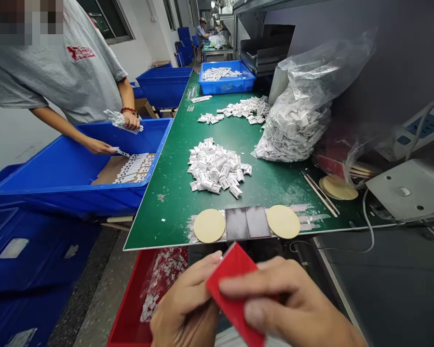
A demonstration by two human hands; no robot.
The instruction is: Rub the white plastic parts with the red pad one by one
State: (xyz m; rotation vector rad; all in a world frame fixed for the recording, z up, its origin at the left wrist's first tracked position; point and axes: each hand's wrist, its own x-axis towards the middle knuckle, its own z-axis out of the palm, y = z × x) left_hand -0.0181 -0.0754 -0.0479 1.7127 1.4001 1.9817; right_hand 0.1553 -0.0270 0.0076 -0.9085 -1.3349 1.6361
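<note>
Green table (173,159), far side: a heap of small white parts (217,171). Near edge: two tan discs (209,225) flank a dark pad (248,222). Below the edge, my left hand (188,308) and right hand (292,308) both pinch a red card (235,294), fingers closed on it. Judged step: readying the card. Its long axis runs diagonally, upper corner toward the table.

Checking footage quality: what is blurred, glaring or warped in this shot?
Head view: both hands, left hand and right hand, and the red card are soft from closeness; the plastic bag shows glare; the green table edges splay from wide-angle distortion.
</note>
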